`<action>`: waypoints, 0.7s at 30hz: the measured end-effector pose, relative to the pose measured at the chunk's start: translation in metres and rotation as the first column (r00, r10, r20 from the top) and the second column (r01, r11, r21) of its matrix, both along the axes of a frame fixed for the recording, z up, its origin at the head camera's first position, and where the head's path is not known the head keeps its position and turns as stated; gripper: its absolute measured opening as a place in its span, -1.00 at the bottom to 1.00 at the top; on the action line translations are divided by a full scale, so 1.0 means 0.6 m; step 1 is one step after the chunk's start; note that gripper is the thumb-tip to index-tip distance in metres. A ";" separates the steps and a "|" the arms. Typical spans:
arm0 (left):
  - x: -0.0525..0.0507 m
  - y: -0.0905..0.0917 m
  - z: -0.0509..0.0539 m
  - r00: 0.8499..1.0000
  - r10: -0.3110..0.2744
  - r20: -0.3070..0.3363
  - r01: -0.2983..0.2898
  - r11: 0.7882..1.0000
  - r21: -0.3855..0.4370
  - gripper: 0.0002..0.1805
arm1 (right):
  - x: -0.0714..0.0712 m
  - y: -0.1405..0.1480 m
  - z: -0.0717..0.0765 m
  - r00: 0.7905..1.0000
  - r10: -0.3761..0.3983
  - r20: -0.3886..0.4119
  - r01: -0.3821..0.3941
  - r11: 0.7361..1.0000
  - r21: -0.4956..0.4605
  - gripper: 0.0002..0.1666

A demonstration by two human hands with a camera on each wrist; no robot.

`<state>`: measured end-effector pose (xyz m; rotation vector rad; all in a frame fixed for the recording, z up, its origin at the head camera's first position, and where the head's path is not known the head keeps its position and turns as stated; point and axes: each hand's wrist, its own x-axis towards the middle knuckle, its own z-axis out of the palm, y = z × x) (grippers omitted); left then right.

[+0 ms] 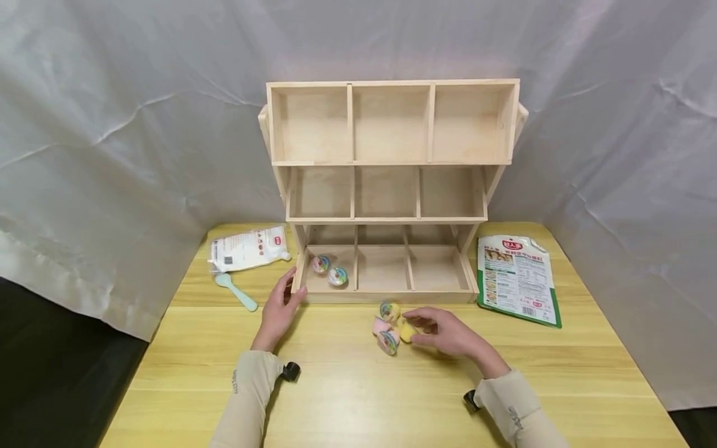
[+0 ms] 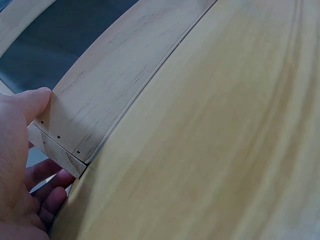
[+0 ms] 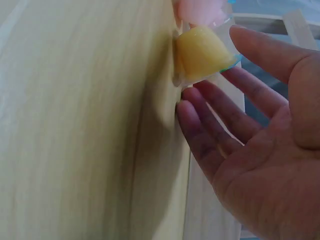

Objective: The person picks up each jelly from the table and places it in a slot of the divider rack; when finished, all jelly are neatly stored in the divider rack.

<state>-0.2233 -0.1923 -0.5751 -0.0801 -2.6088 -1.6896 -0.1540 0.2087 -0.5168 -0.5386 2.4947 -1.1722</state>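
Right hand (image 1: pixel 445 331): grip slack, fingers apart, nothing held, just beside small yellow jelly cup of clear plastic (image 3: pixel 202 55). Cup rests on pale yellow wooden worktop (image 1: pixel 347 392), among pink and yellow cups (image 1: pixel 388 342). Left hand (image 1: pixel 277 314) pinches corner of pale wooden three-tier shelf (image 1: pixel 386 220). Possible trouble, I judge: crowded cups may roll away if fingers nudge them. Yellow cup looks glossy, tapered, blue-edged.
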 end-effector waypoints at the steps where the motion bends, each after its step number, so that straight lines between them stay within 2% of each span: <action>1: -0.001 0.000 -0.001 1.000 -0.002 -0.001 0.002 1.000 -0.001 -0.27 | -0.001 0.001 -0.003 1.000 0.005 0.017 -0.005 1.000 -0.012 -0.38; 9: 0.001 0.001 0.000 1.000 -0.004 0.003 0.004 1.000 0.004 -0.27 | -0.015 0.014 -0.021 0.995 0.080 0.062 -0.075 0.994 -0.077 -0.42; 16: -0.002 0.002 -0.001 1.000 -0.004 0.001 0.004 1.000 0.006 -0.27 | -0.021 0.015 -0.022 0.994 0.087 0.071 -0.080 0.992 -0.102 -0.50; 21: -0.003 0.000 -0.002 1.000 -0.003 0.006 0.003 1.000 0.001 -0.26 | -0.028 0.014 -0.024 0.991 0.117 0.068 -0.110 0.989 -0.103 -0.43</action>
